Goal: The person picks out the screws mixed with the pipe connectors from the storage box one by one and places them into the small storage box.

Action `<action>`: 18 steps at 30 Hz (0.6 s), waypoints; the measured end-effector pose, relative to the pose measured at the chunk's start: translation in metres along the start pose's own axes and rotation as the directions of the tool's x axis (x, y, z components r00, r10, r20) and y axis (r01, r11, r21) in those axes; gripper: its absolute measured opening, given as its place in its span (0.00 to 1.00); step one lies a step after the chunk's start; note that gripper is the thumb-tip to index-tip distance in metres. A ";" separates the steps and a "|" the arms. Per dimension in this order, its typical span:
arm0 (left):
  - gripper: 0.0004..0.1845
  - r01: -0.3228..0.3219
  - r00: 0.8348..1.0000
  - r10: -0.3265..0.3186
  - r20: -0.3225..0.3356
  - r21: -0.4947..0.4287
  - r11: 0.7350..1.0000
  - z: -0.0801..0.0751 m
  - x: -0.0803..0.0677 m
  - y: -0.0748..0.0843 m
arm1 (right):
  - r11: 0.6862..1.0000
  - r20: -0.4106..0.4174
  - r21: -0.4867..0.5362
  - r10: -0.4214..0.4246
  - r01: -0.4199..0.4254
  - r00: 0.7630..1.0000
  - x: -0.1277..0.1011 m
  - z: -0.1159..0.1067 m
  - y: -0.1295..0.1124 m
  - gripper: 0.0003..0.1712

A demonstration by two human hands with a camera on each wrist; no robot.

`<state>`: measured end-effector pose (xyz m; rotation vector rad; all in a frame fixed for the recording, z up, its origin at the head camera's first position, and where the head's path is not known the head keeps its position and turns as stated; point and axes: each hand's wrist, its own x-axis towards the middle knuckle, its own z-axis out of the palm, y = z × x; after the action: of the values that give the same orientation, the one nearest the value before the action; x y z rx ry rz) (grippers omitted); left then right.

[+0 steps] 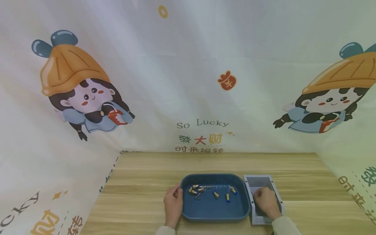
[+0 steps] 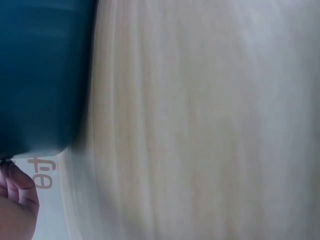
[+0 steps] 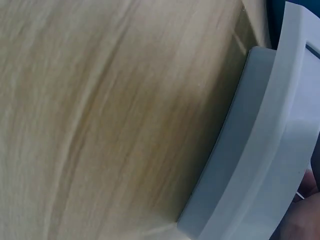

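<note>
Fingers of my left hand [image 1: 173, 205] rest curled against the left rim of the blue tray [image 1: 215, 216], gripping its edge, as far as I can tell. My right hand [image 1: 266, 202] sits inside the grey box [image 1: 279, 199] just right of the tray, fingers bent down; whether they hold anything I cannot tell. Small brass fittings [image 1: 215, 195] lie scattered in the tray's far half. Tray and box touch, both on the wooden table [image 1: 141, 182].
</note>
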<state>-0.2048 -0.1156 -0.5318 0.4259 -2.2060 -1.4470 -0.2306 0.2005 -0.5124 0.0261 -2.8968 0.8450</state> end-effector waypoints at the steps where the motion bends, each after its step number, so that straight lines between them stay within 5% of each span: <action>1: 0.11 -0.004 1.000 0.004 -0.001 0.000 1.000 0.000 0.000 0.000 | 1.000 -0.003 -0.002 0.003 -0.003 1.000 0.000 0.000 0.000 0.06; 18: 0.12 0.026 0.999 -0.026 0.022 -0.003 1.000 0.000 0.001 -0.001 | 1.000 -0.011 -0.008 -0.004 0.004 1.000 -0.001 -0.001 -0.001 0.05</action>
<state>-0.2058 -0.1169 -0.5322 0.4410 -2.2225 -1.4749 -0.2294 0.1999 -0.5112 0.0268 -2.8890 0.8297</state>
